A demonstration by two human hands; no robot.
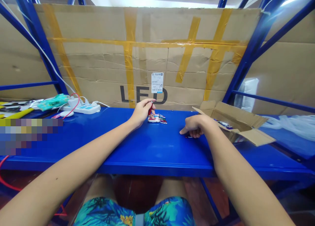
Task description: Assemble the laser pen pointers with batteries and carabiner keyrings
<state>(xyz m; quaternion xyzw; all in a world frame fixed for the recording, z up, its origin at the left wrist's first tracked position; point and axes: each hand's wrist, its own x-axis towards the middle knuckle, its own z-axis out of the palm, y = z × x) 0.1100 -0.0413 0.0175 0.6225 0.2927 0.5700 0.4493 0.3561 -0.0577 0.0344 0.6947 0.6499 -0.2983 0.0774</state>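
Observation:
Pinched in my left hand (143, 112) is a red pen (150, 109), held upright over the left end of a small pile. That pile holds several shiny coloured pens (159, 118) lying side by side on the blue table (152, 150). My right hand (195, 125) rests low over the table to the right of the pile, its fingers curled. Beneath its fingers a dark pen (189, 136) with a shiny part shows in part; the rest of it is hidden by the hand.
An open cardboard box (236, 121) with pens inside stands at the right, beside clear plastic wrapping (292, 126). A white power strip (86, 108) and a teal packet (52, 102) lie at the left. A large cardboard sheet (103, 62) closes off the back.

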